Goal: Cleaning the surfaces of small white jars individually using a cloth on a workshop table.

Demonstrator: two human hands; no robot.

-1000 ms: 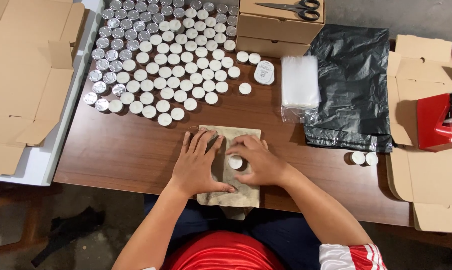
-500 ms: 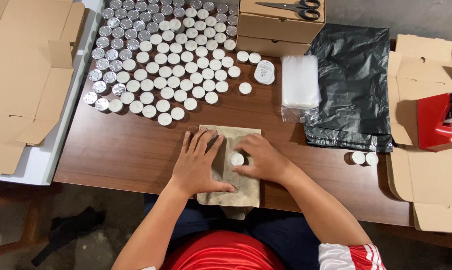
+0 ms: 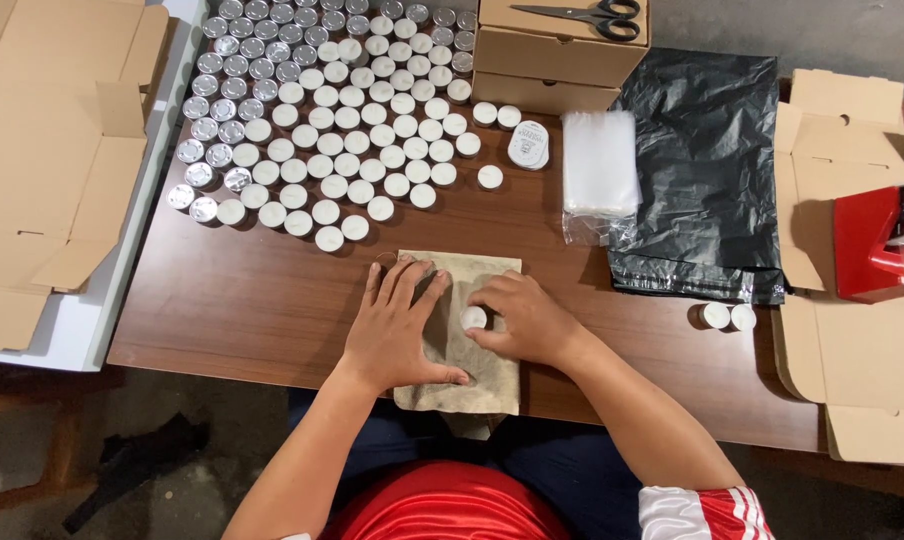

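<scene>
Status at this frame: left hand (image 3: 397, 325) lay flat, fingers spread, pinning the brown paper sheet (image 3: 467, 335) at the near edge of the surface (image 3: 252, 300). It gripped nothing, just pressed down. Right hand (image 3: 522, 318) had thumb and fingers closed around one white tealight (image 3: 473, 318), which sat on the sheet about mid-width, right of the left hand's fingertips.

Progress, as a judgement: early in this unit. Sheet was still flat and open, with no fold over the candle and no tape on it. Only this one candle was on the paper.

Remaining stock looked large: a dense field of tealights (image 3: 342, 110) covered the far left of the surface, the silver cups toward the left, the white tops toward the right. Two loose tealights (image 3: 727, 316) stood well apart on the right, near the black plastic bag (image 3: 707, 170).

Packing gear looked untouched:
- stack of clear bags (image 3: 600, 165) beside the black one
- red tape dispenser (image 3: 877, 240) on the open carton at right
- scissors (image 3: 582, 15) on the closed box (image 3: 562, 50) at the far edge
- flat cardboard blanks (image 3: 52, 150) on the left, not erected

No finished wrapped items were visible anywhere in view.
</scene>
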